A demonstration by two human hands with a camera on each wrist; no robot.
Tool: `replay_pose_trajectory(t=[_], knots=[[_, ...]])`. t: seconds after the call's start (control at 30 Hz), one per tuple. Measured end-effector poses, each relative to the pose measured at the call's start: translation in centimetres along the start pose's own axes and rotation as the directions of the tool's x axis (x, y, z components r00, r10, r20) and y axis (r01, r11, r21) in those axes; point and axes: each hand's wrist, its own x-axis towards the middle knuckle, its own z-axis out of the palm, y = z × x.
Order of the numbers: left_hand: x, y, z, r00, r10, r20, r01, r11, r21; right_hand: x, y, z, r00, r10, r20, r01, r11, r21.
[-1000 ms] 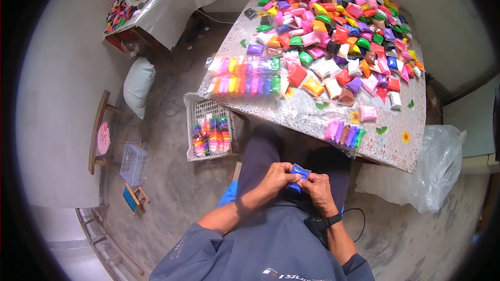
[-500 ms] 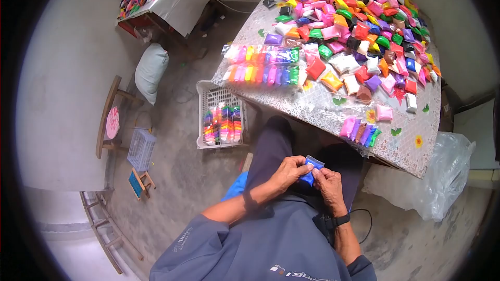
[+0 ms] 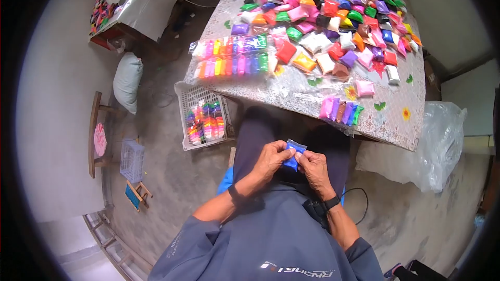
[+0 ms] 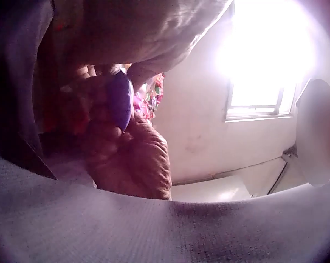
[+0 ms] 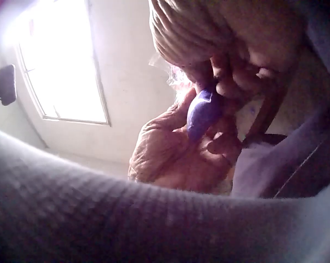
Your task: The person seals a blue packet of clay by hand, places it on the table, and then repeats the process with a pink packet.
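A small blue packet [image 3: 290, 164] with a clear top edge is held over the person's lap. The left hand [image 3: 268, 161] pinches it from one side, and the right hand [image 3: 314, 170] pinches the other, thumbs on its face. Both wrist views show the packet edge-on as a plump blue-purple pouch, with fingers around it. Ahead of the hands, near the table's front edge, lies a short row of packets [image 3: 341, 111] in pink, purple, brown, blue and green. A single pink packet [image 3: 365, 88] lies just behind that row.
The table [image 3: 391, 127] has a patterned cover and bears a large heap of coloured packets [image 3: 333, 8]. Filled clear multi-packs [image 3: 232, 66] lie at its left corner. A white crate [image 3: 184, 94] with more packs stands on the floor; a plastic bag [image 3: 440, 145] is at right.
The head view has swung about, shifting the whole scene. Both hands keep hold of the blue packet over the lap, with only slight finger movement.
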Motion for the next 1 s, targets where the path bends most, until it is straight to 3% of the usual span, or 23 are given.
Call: replay_pose_trajectory(t=[0.17,0.23,0.43,0.53,0.73,1.0], knots=[[-1.0,1.5,0.5,0.997,-0.075,0.012,0.073,0.994,0.081,0.0,0.6,-0.9,0.999,0.003,0.05,-0.006,0.998,0.066],[-1.1,1.3,0.8,0.999,-0.033,0.02,0.033,0.999,-0.003,-0.2,0.4,-1.4,0.997,0.029,0.071,-0.031,0.999,0.033],[-0.9,0.6,1.5,0.998,0.01,-0.064,-0.016,0.995,-0.103,-0.6,-0.6,-0.4,0.996,-0.063,-0.062,0.073,0.981,0.18],[-1.2,1.4,1.6,0.999,-0.002,-0.048,-0.003,0.995,-0.095,-0.4,-0.6,-0.5,0.99,-0.101,-0.096,0.108,0.992,0.067],[-1.3,1.6,2.0,0.996,-0.034,-0.078,0.029,0.997,-0.065,-0.3,-1.1,-0.2,0.993,-0.043,-0.111,0.061,0.984,0.165],[-0.7,1.1,2.0,0.994,-0.054,-0.091,0.046,0.996,-0.079,0.5,0.1,-0.3,0.991,-0.004,-0.131,0.018,0.994,0.104]])
